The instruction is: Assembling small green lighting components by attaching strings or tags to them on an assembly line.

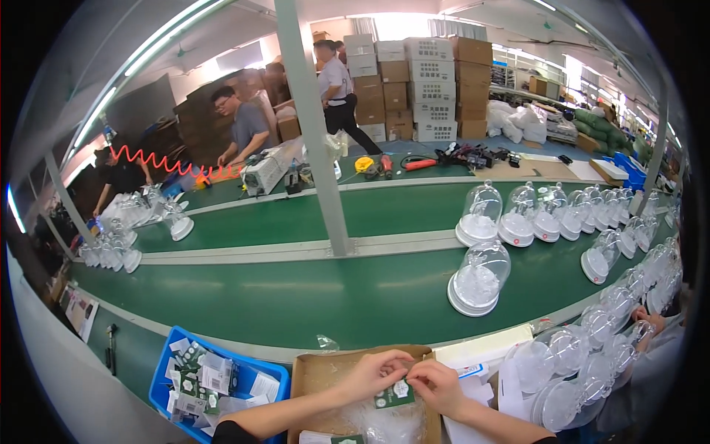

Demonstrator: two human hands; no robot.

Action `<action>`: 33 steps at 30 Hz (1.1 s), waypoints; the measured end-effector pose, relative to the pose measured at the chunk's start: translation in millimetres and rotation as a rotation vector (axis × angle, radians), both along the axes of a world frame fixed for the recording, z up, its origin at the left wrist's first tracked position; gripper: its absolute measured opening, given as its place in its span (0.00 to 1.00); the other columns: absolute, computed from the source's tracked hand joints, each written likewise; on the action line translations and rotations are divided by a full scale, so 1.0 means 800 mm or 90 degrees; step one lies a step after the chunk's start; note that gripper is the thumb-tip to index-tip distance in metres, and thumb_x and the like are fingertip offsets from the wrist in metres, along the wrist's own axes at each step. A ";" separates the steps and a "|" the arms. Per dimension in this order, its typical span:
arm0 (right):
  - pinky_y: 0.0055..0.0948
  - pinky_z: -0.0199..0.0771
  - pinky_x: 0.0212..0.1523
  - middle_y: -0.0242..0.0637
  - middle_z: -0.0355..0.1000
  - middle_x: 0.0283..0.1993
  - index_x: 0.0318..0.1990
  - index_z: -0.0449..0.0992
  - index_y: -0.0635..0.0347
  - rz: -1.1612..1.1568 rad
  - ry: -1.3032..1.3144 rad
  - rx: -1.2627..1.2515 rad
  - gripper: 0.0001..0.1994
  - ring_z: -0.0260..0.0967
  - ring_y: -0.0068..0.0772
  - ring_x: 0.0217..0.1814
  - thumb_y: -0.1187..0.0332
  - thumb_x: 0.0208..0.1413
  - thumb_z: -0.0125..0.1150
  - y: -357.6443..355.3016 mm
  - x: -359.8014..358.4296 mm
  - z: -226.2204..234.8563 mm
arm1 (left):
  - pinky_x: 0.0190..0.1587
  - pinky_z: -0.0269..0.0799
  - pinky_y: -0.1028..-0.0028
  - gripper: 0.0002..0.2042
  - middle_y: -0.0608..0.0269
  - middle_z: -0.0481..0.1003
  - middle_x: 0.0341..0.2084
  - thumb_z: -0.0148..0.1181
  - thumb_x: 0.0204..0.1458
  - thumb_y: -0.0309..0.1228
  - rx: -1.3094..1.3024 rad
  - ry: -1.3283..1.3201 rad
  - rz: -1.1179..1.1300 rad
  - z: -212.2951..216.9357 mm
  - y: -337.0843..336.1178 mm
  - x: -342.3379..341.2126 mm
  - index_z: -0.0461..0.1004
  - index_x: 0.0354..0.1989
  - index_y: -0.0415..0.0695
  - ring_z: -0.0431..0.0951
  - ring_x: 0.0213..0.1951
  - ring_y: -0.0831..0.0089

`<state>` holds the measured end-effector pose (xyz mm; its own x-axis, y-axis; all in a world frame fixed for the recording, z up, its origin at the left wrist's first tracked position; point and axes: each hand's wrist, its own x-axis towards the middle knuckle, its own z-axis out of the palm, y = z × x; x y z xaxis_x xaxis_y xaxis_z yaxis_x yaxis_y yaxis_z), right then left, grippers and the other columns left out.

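Pinched between both hands, left hand (372,375) and right hand (436,386) equally close, small green card (394,394), long axis crosswise, over cardboard box (310,381) at near counter (310,296) edge.

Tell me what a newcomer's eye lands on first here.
First, the clear domes on white bases crowding the green conveyor belt at right. At the bottom, the left hand and right hand pinch a small green card over a cardboard box, beside a blue bin of similar cards.

- Domes (479,280): clear glossy plastic.
- Conveyor belt (296,296): matt green, smooth.
- Open box (325,377): brown matt cardboard.
- Bin (164,385): blue plastic, slightly shiny.
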<state>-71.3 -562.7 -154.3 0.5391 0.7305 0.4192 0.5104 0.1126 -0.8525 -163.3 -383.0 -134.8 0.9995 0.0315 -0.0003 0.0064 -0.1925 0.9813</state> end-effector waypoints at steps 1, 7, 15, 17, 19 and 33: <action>0.22 0.74 0.27 0.38 0.75 0.36 0.35 0.76 0.63 -0.006 -0.026 -0.018 0.04 0.74 0.27 0.29 0.75 0.51 0.63 0.000 0.001 0.000 | 0.44 0.73 0.78 0.13 0.66 0.75 0.33 0.54 0.59 0.25 -0.002 -0.001 -0.002 -0.003 0.000 0.000 0.69 0.52 0.37 0.74 0.36 0.82; 0.23 0.73 0.26 0.38 0.74 0.36 0.34 0.75 0.63 -0.064 -0.027 -0.026 0.04 0.73 0.28 0.27 0.76 0.51 0.63 0.004 0.002 0.013 | 0.46 0.72 0.78 0.14 0.63 0.76 0.37 0.55 0.58 0.25 -0.132 0.025 -0.023 -0.010 -0.002 0.007 0.69 0.51 0.35 0.75 0.40 0.80; 0.25 0.75 0.26 0.39 0.73 0.36 0.34 0.73 0.64 -0.069 -0.042 -0.021 0.06 0.74 0.32 0.27 0.78 0.49 0.63 0.001 0.003 0.002 | 0.49 0.71 0.78 0.18 0.62 0.77 0.41 0.62 0.52 0.24 -0.200 0.074 -0.071 -0.007 0.009 0.011 0.68 0.52 0.36 0.75 0.44 0.79; 0.26 0.75 0.26 0.40 0.73 0.36 0.33 0.73 0.64 -0.081 -0.066 -0.014 0.06 0.74 0.35 0.27 0.78 0.48 0.64 0.001 0.004 0.002 | 0.49 0.71 0.78 0.17 0.62 0.77 0.40 0.63 0.52 0.25 -0.217 0.143 -0.046 -0.005 0.009 0.012 0.70 0.50 0.35 0.76 0.43 0.79; 0.27 0.75 0.26 0.40 0.73 0.36 0.33 0.73 0.63 -0.077 -0.079 -0.022 0.06 0.74 0.35 0.26 0.78 0.48 0.64 0.001 0.004 0.003 | 0.48 0.71 0.78 0.15 0.63 0.77 0.39 0.63 0.52 0.26 -0.207 0.116 -0.031 -0.010 0.007 0.013 0.73 0.47 0.36 0.76 0.42 0.79; 0.25 0.71 0.22 0.36 0.72 0.30 0.29 0.78 0.59 -0.052 -0.098 0.033 0.08 0.70 0.31 0.23 0.75 0.40 0.71 -0.003 0.002 -0.006 | 0.41 0.69 0.77 0.09 0.64 0.77 0.32 0.63 0.52 0.28 0.006 -0.063 -0.044 -0.007 0.008 0.003 0.78 0.40 0.38 0.75 0.37 0.77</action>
<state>-69.8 -564.7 -158.7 0.5225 0.6622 0.5370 0.6433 0.1071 -0.7581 -161.3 -376.8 -140.4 0.9945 -0.0377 0.0981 -0.1037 -0.1977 0.9748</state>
